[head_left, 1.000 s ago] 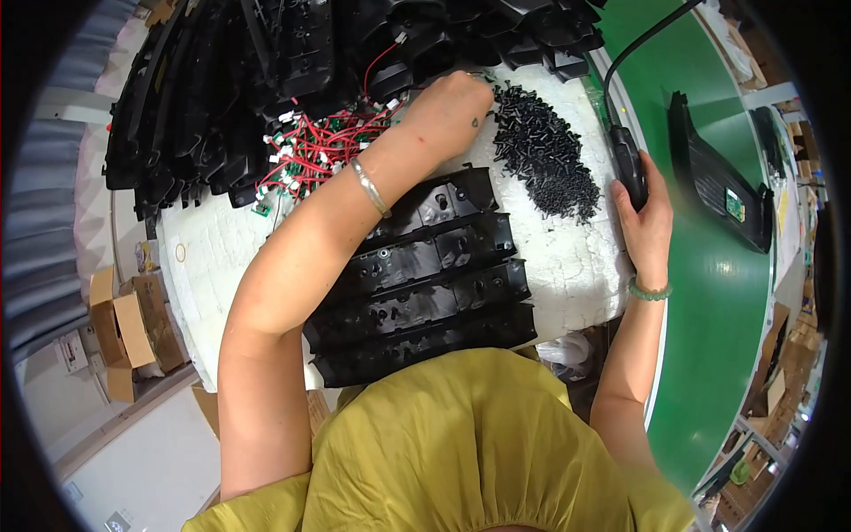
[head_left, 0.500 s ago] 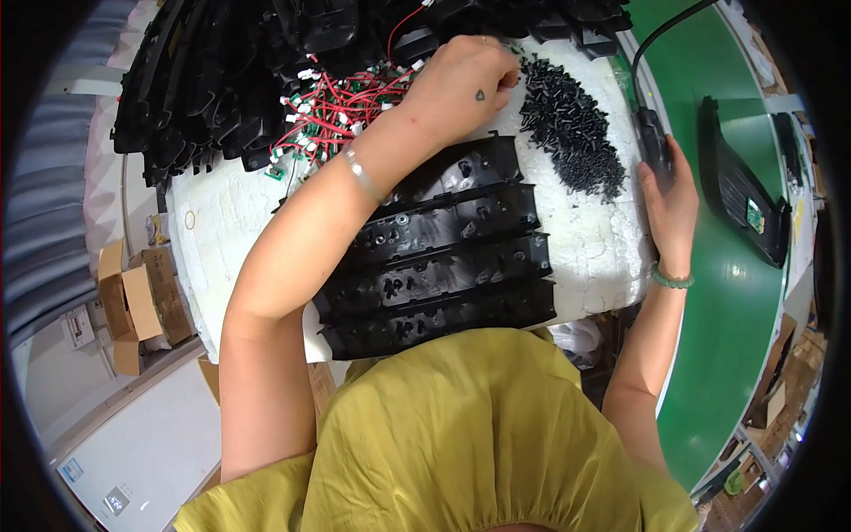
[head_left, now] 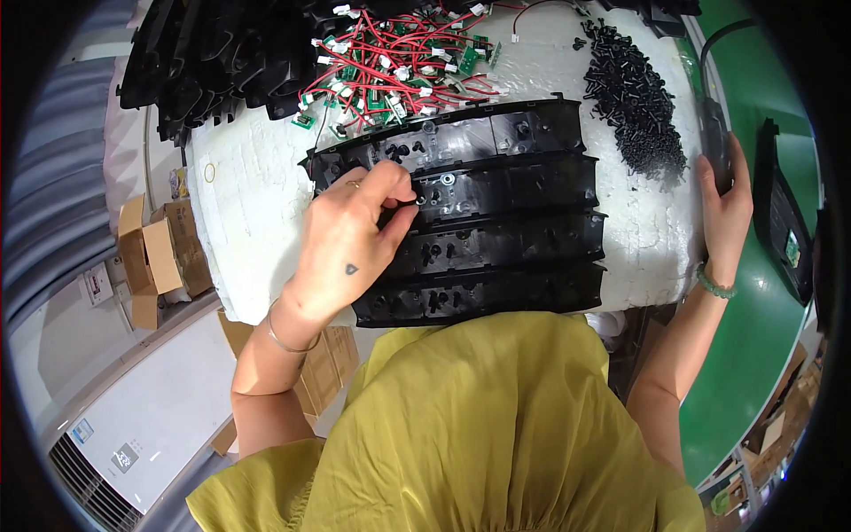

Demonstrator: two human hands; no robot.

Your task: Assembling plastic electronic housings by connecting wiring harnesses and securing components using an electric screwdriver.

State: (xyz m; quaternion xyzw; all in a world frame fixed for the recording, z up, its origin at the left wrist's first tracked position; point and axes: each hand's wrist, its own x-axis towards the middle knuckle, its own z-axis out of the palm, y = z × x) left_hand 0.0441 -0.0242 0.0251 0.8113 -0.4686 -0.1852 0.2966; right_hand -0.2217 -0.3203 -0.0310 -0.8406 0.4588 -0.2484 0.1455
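Observation:
My left hand (head_left: 355, 235) is closed in a pinch over a post on the second of several black plastic panels (head_left: 523, 189), which lie stacked in rows. Whatever its fingertips hold is too small and hidden to make out. Small dark pieces stand on posts of the other panels. On the far right, my right hand (head_left: 729, 208) is wrapped round a dark corded electric screwdriver (head_left: 714, 146); its tip is out of sight. Beyond the panels lies a heap of small green circuit boards with red wires (head_left: 399, 66). A pile of black screws (head_left: 634, 102) spreads at the far right.
Long black plastic housings (head_left: 213, 66) are heaped at the far left. A white foam surface (head_left: 257, 222) bears the work. To the right runs a green table (head_left: 745, 355) with a black housing (head_left: 784, 213) on it. Open cardboard boxes (head_left: 164, 257) stand at left.
My left hand has come from beside the screw pile back to the second panel, nearer and to the left. The right hand still holds the screwdriver. The whole view has shifted.

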